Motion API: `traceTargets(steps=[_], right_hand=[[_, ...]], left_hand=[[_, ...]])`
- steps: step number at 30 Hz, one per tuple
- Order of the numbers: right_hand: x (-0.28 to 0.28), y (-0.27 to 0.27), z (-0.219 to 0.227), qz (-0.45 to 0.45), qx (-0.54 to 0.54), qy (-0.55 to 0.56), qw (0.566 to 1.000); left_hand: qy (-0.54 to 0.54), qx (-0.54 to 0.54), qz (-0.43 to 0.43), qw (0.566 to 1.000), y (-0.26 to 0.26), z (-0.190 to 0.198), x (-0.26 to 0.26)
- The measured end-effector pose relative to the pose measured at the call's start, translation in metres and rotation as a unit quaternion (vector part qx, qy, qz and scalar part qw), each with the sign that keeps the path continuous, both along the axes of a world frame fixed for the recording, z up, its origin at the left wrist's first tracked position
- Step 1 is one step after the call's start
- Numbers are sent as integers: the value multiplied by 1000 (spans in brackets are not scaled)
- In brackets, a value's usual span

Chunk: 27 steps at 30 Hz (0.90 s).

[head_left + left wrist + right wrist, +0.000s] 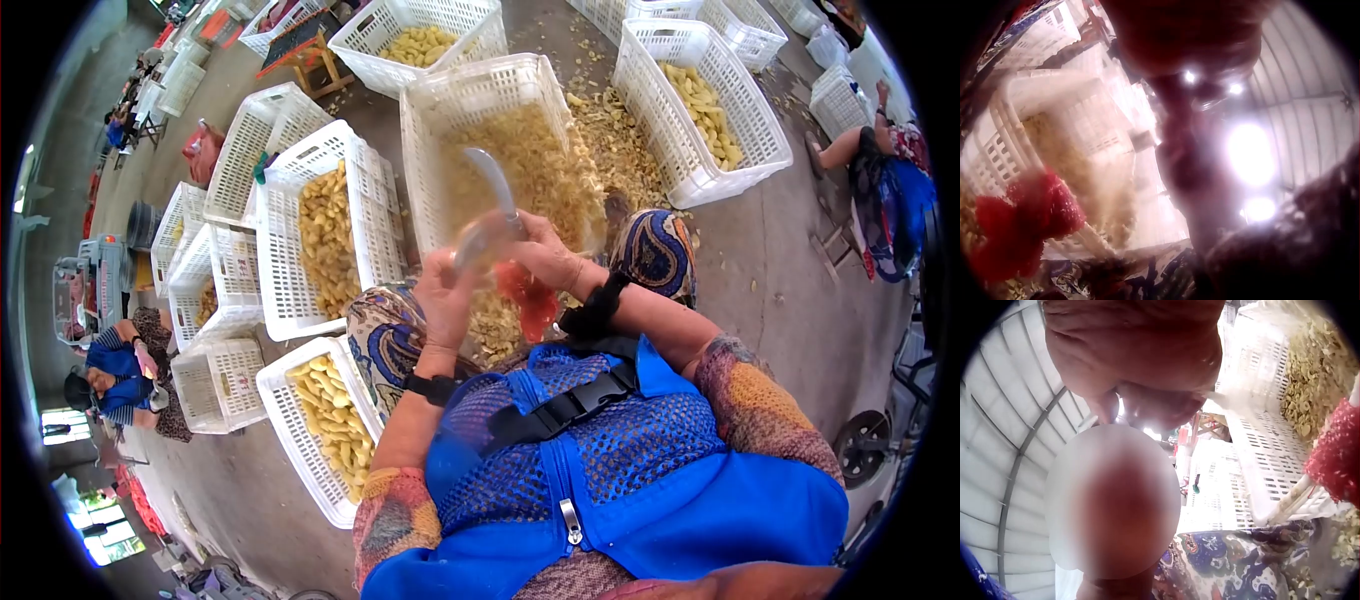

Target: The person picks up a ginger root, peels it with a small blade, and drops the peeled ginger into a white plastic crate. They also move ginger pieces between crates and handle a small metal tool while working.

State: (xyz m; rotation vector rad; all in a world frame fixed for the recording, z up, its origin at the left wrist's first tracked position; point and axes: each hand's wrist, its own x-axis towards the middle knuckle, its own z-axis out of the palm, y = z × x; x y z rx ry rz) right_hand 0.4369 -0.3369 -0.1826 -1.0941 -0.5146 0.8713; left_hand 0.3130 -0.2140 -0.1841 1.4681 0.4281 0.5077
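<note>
In the head view the right hand point(548, 258) grips the handle of a knife with a curved blade point(490, 178), its tip pointing up and away. Close beside it the left hand point(443, 300) has its fingers curled round a pale, motion-blurred piece point(472, 243); its shape is unclear. Both hands are above the near end of a white basket point(425, 160) of yellowish scraps point(520, 150). Red mesh point(527, 302) lies just below the hands. The left wrist view shows the left hand point(1191, 37) dark against glare; the right wrist view shows the right hand point(1135, 350) close up.
White crates of yellow pieces stand left point(382, 200), lower left point(350, 500) and upper right point(740, 180). Scraps point(620, 140) litter the floor by the middle basket. Patterned trouser legs point(655, 255) flank the basket's near end. Other people sit far left point(115, 365) and far right point(885, 190).
</note>
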Motion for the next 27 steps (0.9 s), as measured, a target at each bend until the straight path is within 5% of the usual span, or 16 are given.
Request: traceTargets(steps=[5, 8, 11, 14, 17, 21, 24, 27], right_hand=[[0, -1, -5, -1, -15, -4, 1000], [13, -7, 4, -65, -91, 10, 994], [35, -19, 11, -175, 15, 104, 979], [64, -31, -2, -293, 21, 126, 948], [71, -35, -7, -335, 67, 210, 916], [75, -42, -10, -312, 54, 205, 926], [71, -36, 4, -319, 34, 213, 923], [73, -28, 8, -316, 9, 188, 930]], left_hand=[[-30, -90, -38, 995, -11, -8, 9], [18, -36, -41, 998, -12, -21, 13], [118, 92, 43, 988, 15, -34, 21], [186, 199, 167, 947, 73, -103, 30], [281, 439, 203, 829, 88, -115, 31], [429, 268, 219, 835, 86, -139, 27], [448, 202, 198, 848, 99, -188, 20], [401, 189, 252, 860, 74, -181, 31]])
